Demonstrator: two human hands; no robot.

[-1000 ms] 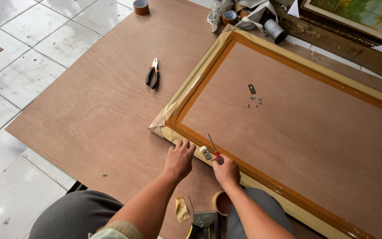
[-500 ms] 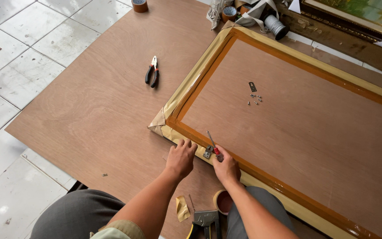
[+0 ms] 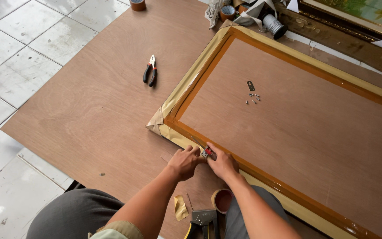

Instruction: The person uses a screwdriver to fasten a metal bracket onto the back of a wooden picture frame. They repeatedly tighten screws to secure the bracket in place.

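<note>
Hands (image 3: 204, 161): two (on cutter (image 3: 208, 152)) | pliers (image 3: 150, 71): one | frame (image 3: 200, 71): one

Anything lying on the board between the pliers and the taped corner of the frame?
No. In the head view, only bare wooden board shows between the pliers and the frame's taped corner.

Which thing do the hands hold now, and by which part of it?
The right hand holds a small red-and-silver tool by its handle end, at the frame's near edge. The left hand touches beside it; its own hold cannot be told.

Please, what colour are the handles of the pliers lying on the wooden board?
The pliers have black handles with red near the metal head, seen in the head view.
</note>
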